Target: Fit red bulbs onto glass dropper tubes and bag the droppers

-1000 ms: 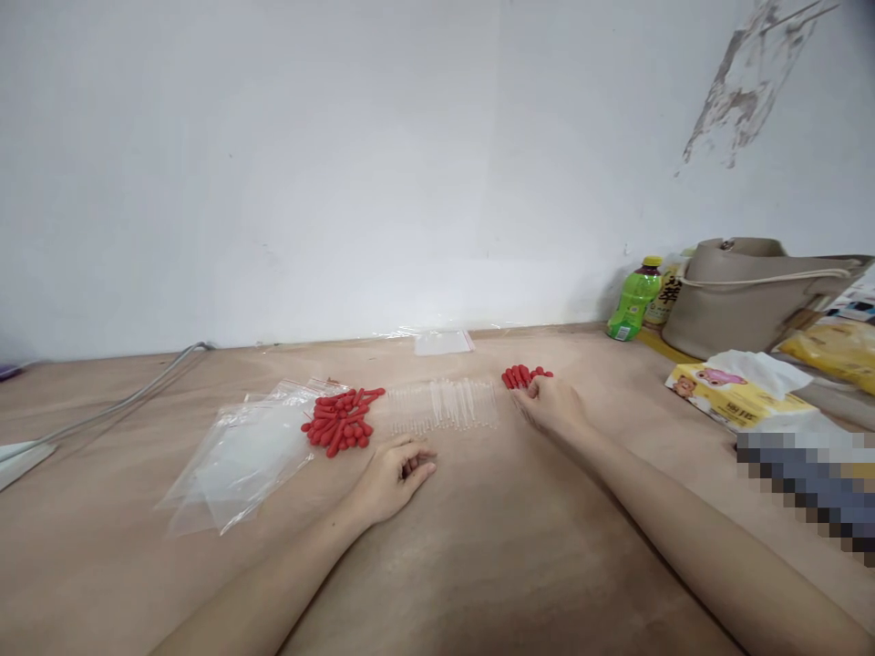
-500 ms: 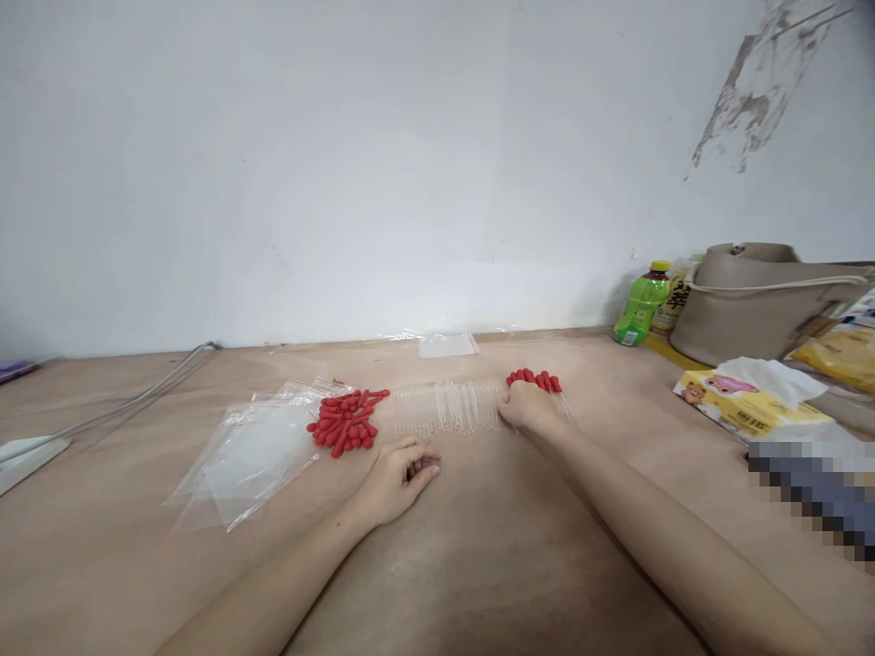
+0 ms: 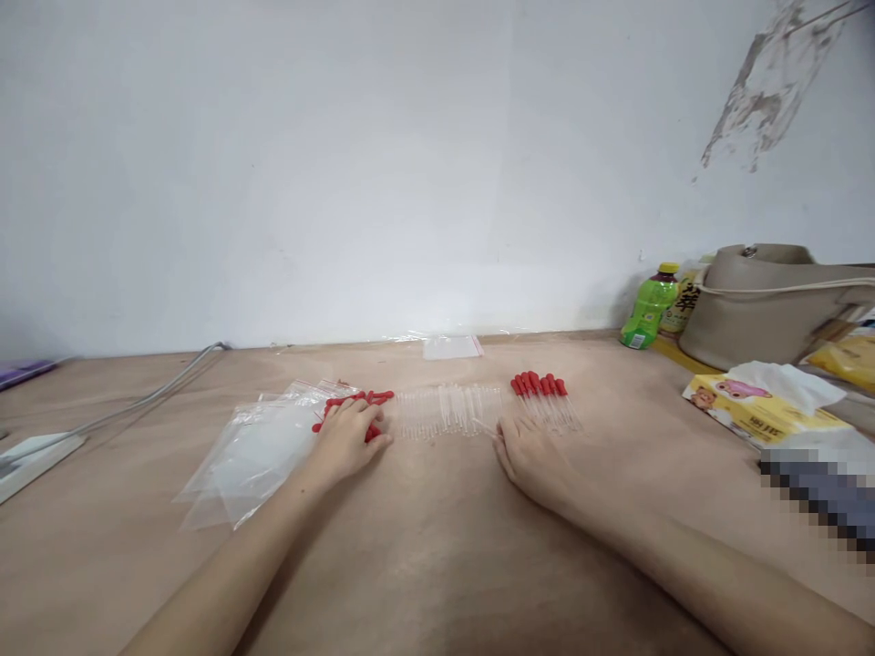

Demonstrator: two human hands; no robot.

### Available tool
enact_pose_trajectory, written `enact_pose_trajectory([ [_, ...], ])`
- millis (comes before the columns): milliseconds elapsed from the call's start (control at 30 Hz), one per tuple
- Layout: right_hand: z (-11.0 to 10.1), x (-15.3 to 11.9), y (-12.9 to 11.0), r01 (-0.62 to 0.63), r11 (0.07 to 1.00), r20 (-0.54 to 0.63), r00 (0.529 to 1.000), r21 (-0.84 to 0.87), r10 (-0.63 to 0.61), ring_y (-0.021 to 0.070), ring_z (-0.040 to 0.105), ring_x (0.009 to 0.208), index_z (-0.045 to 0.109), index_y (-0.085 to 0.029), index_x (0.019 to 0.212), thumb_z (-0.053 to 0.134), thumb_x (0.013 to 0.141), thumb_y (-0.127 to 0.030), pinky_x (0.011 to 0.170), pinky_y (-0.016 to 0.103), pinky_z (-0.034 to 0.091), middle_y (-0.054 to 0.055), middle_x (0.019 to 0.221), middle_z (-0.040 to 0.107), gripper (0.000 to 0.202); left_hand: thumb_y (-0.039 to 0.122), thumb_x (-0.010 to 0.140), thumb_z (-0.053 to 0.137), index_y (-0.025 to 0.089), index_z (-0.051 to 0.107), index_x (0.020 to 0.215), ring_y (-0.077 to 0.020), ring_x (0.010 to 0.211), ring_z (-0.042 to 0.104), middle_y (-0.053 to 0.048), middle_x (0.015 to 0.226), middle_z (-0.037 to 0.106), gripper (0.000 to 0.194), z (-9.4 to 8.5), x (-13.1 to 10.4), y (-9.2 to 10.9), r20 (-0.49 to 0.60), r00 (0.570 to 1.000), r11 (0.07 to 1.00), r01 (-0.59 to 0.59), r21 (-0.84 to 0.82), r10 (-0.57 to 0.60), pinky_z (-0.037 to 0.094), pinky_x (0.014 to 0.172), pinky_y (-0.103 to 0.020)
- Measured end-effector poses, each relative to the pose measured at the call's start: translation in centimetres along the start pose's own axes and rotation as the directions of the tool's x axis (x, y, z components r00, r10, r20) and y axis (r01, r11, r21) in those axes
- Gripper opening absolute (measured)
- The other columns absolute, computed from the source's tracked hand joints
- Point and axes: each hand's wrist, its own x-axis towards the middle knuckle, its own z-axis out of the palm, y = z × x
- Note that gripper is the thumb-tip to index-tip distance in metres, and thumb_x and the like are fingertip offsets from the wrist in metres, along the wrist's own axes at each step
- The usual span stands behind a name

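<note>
Left hand [image 3: 347, 439] at the red bulbs [image 3: 379, 397], right hand [image 3: 531, 454] at the clear tubes [image 3: 444, 410].
Beside the plastic bags [image 3: 263, 446], the left hand has moved from bare tabletop [image 3: 424, 547] onto the bulb pile; whether its curled fingers grip one, I cannot tell. Next lies the row of clear tubes; at its right end the right hand, drawn back slightly, seems to pinch a single tube [image 3: 484, 426]. Just beyond, the red-capped tubes [image 3: 547, 386] show more fully. Both kinds of part are thus within reach at once.
</note>
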Motion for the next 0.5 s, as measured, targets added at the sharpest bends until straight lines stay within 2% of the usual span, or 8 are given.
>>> enact_pose_trajectory([
  [100,-0.2,-0.8,-0.6,0.057,0.998,-0.061,0.997,0.024,-0.056,0.0171,0.048,0.06,0.05,-0.017,0.067,0.031,0.087,-0.019,0.059,0.029,0.03,0.005,0.063,0.054,0.028,0.031,0.073,0.052,0.018,0.056,0.078,-0.0277,0.085,0.052,-0.009,0.084,0.061,0.015,1.0,-0.1,0.4,-0.023,1.0,0.993,0.017,0.117,-0.015,0.036,0.074,-0.039],
  [233,-1.0,-0.7,-0.9,0.07,0.993,-0.072,0.995,0.093,-0.063,0.0155,0.049,0.06,0.049,-0.017,0.067,0.035,0.087,-0.022,0.059,0.027,0.028,0.004,0.064,0.055,0.025,0.025,0.074,0.047,0.017,0.055,0.076,-0.0281,0.081,0.054,-0.01,0.078,0.062,0.012,1.8,0.0,0.8,-0.067,0.997,0.982,0.039,0.185,-0.027,0.034,0.076,-0.04],
  [367,-1.1,-0.6,-0.9,0.051,0.985,-0.068,0.997,0.165,-0.04,0.0157,0.051,0.062,0.051,-0.017,0.069,0.037,0.086,-0.021,0.06,0.027,0.031,0.003,0.065,0.057,0.022,0.019,0.075,0.042,0.015,0.057,0.085,-0.0287,0.08,0.056,-0.012,0.078,0.063,0.018,2.1,0.1,0.8,-0.167,0.985,0.985,0.059,0.165,-0.032,0.033,0.077,-0.041],
  [500,-0.2,-0.9,-0.6,0.022,0.971,-0.081,0.997,0.238,-0.003,0.0168,0.054,0.071,0.055,-0.015,0.088,0.04,0.085,-0.019,0.066,0.027,0.035,0.005,0.076,0.061,0.016,0.019,0.079,0.039,0.014,0.055,0.097,-0.0278,0.084,0.056,-0.013,0.086,0.064,0.025,1.6,-0.2,1.7,-0.253,0.967,0.995,0.043,0.087,-0.02,0.035,0.079,-0.041],
])
